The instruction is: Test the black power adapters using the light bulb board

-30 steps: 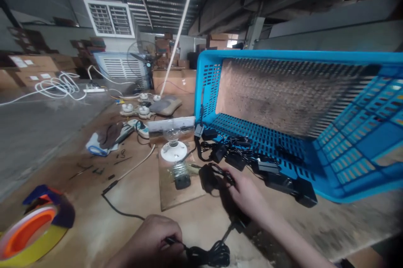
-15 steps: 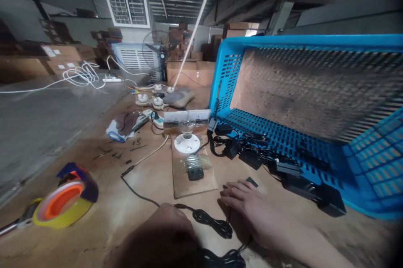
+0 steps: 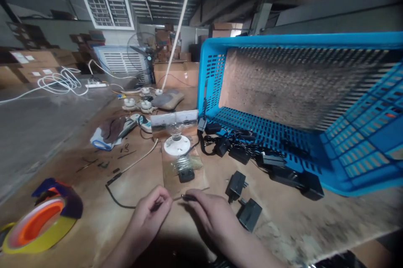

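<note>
My left hand [image 3: 150, 213] pinches the end of a thin black cable [image 3: 117, 201] that runs left across the wooden table [image 3: 94, 217]. My right hand [image 3: 209, 213] pinches a small black plug tip [image 3: 186, 197] close to the left hand's fingers. The two hands nearly meet just in front of a clear plate [image 3: 184, 171] carrying a black socket [image 3: 185, 174]. Two black power adapters [image 3: 236, 184] [image 3: 250, 214] lie on the table right of my right hand.
A blue plastic crate [image 3: 296, 104] lies on its side at right, several black adapters [image 3: 239, 150] spilling from it. A bulb in a white holder [image 3: 176, 142] stands behind the plate. A tape dispenser [image 3: 37, 222] sits at left; gloves and a power strip [image 3: 110, 131] lie further back.
My right hand let go of the adapter, which now lies on the table, and came to the plug tip. My left hand rose to pinch the cable end by it.
</note>
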Motion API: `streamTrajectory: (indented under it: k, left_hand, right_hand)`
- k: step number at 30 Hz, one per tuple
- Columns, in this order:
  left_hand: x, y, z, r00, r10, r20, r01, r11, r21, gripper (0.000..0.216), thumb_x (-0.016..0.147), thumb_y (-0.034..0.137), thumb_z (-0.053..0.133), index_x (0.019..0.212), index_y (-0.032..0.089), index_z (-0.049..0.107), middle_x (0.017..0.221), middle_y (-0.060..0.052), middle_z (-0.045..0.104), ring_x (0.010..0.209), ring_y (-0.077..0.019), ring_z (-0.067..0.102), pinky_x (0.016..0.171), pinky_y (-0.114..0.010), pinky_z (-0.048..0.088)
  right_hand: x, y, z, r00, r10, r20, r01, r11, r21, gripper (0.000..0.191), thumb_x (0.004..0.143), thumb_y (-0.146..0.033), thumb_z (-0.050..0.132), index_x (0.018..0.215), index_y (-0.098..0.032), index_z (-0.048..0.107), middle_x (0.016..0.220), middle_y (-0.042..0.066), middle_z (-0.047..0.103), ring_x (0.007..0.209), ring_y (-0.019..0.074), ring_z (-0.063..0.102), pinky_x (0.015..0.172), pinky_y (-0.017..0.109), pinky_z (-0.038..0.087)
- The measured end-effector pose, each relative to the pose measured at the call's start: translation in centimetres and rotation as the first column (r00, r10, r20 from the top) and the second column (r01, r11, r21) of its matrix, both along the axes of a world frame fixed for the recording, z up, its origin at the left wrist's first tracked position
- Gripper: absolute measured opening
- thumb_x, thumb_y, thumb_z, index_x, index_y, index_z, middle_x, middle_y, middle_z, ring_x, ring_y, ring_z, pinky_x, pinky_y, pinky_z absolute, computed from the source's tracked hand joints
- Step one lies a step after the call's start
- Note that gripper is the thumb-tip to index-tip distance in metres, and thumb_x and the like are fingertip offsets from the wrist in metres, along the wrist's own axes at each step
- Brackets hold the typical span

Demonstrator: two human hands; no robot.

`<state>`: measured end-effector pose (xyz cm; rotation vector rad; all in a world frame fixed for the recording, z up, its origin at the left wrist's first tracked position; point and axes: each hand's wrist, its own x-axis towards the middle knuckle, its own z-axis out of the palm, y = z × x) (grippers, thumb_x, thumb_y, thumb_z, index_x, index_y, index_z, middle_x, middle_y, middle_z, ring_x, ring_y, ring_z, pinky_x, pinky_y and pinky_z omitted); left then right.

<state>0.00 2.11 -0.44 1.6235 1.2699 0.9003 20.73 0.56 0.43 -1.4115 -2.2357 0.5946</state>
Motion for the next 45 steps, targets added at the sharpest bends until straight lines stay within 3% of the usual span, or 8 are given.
streamTrajectory:
  k: [9, 14, 21, 26, 35, 39, 42, 45]
  left_hand:
    - [0.4, -0.1, -1.7, 0.951, -0.253, -0.176, 0.250, 0.967, -0.041, 0.028, 0.091, 0.041, 0.054, 0.076, 0.018, 0.059, 0.061, 0.004, 0.049, 0.057, -0.0137, 0.042, 0.055, -0.023, 0.030]
    - [0.4, 0.1, -2.9, 0.924, -0.290, -0.248, 0.298, 0.955, -0.008, 0.027, 0.094, 0.040, 0.054, 0.078, 0.019, 0.060, 0.064, 0.003, 0.055, 0.058, -0.0135, 0.047, 0.055, -0.023, 0.032]
    - [0.7, -0.3, -1.9, 0.868, -0.406, -0.285, 0.460, 0.873, 0.159, 0.024, 0.098, 0.036, 0.054, 0.084, 0.021, 0.067, 0.076, 0.000, 0.068, 0.069, -0.0140, 0.061, 0.064, -0.021, 0.040]
    - [1.0, -0.4, -1.7, 0.826, -0.413, -0.384, 0.513, 0.833, 0.206, 0.033, 0.098, 0.036, 0.049, 0.074, 0.020, 0.064, 0.068, -0.001, 0.068, 0.064, -0.0151, 0.062, 0.063, -0.024, 0.039]
    - [1.2, -0.3, -1.7, 0.811, -0.390, -0.436, 0.493, 0.857, 0.149, 0.033, 0.095, 0.038, 0.053, 0.072, 0.019, 0.066, 0.066, 0.000, 0.068, 0.062, -0.0152, 0.061, 0.063, -0.025, 0.037]
    - [1.0, -0.6, -1.6, 0.817, -0.390, -0.425, 0.493, 0.854, 0.165, 0.034, 0.098, 0.042, 0.050, 0.077, 0.020, 0.065, 0.072, -0.001, 0.069, 0.069, -0.0169, 0.063, 0.069, -0.027, 0.038]
    - [0.8, -0.8, -1.7, 0.810, -0.382, -0.444, 0.495, 0.853, 0.168, 0.033, 0.099, 0.041, 0.049, 0.079, 0.020, 0.064, 0.075, -0.001, 0.069, 0.073, -0.0180, 0.064, 0.071, -0.028, 0.038]
    - [0.7, -0.7, -1.9, 0.814, -0.349, -0.464, 0.470, 0.865, 0.175, 0.031, 0.100, 0.039, 0.048, 0.080, 0.020, 0.063, 0.077, -0.001, 0.069, 0.074, -0.0185, 0.063, 0.071, -0.029, 0.037]
  right_hand:
    - [-1.4, -0.2, -3.4, 0.899, 0.063, 0.433, -0.094, 0.994, 0.050, 0.018, 0.077, -0.024, 0.071, 0.094, -0.019, 0.069, 0.066, 0.005, 0.075, 0.051, 0.0236, 0.067, 0.046, 0.030, 0.036]
    - [0.4, -0.9, -0.9, 0.910, 0.082, 0.406, -0.115, 0.992, 0.058, 0.012, 0.083, -0.032, 0.069, 0.088, -0.022, 0.068, 0.075, 0.003, 0.075, 0.065, 0.0235, 0.070, 0.056, 0.029, 0.045]
    - [9.6, 1.0, 3.1, 0.762, -0.426, 0.488, 0.477, 0.879, 0.023, 0.048, 0.098, -0.052, 0.045, 0.136, -0.025, 0.058, 0.098, 0.014, 0.076, 0.089, 0.0362, 0.072, 0.072, 0.043, 0.053]
    - [7.5, 3.0, 1.9, 0.925, -0.323, 0.199, 0.342, 0.937, -0.071, 0.041, 0.100, -0.028, 0.038, 0.137, -0.025, 0.057, 0.118, 0.011, 0.071, 0.105, 0.0269, 0.069, 0.088, 0.036, 0.051]
    - [3.5, 3.9, 1.8, 0.890, -0.284, 0.355, 0.301, 0.954, 0.008, 0.082, 0.078, -0.031, 0.074, 0.151, -0.013, 0.041, 0.113, 0.022, 0.068, 0.105, 0.0398, 0.065, 0.087, 0.048, 0.050]
    - [4.1, 3.7, 0.9, 0.931, -0.362, -0.044, 0.348, 0.918, -0.192, 0.081, 0.075, -0.028, 0.071, 0.149, -0.017, 0.040, 0.107, 0.014, 0.072, 0.101, 0.0330, 0.068, 0.089, 0.045, 0.051]
    - [3.6, 3.3, 0.6, 0.667, -0.474, -0.575, 0.183, 0.852, -0.491, 0.061, 0.083, -0.046, 0.064, 0.136, -0.020, 0.050, 0.101, 0.009, 0.074, 0.096, 0.0284, 0.070, 0.087, 0.042, 0.054]
    - [2.2, 2.9, 0.8, 0.322, -0.593, -0.738, -0.136, 0.742, -0.656, 0.051, 0.087, -0.052, 0.061, 0.122, -0.016, 0.058, 0.106, 0.013, 0.074, 0.096, 0.0275, 0.072, 0.081, 0.037, 0.056]
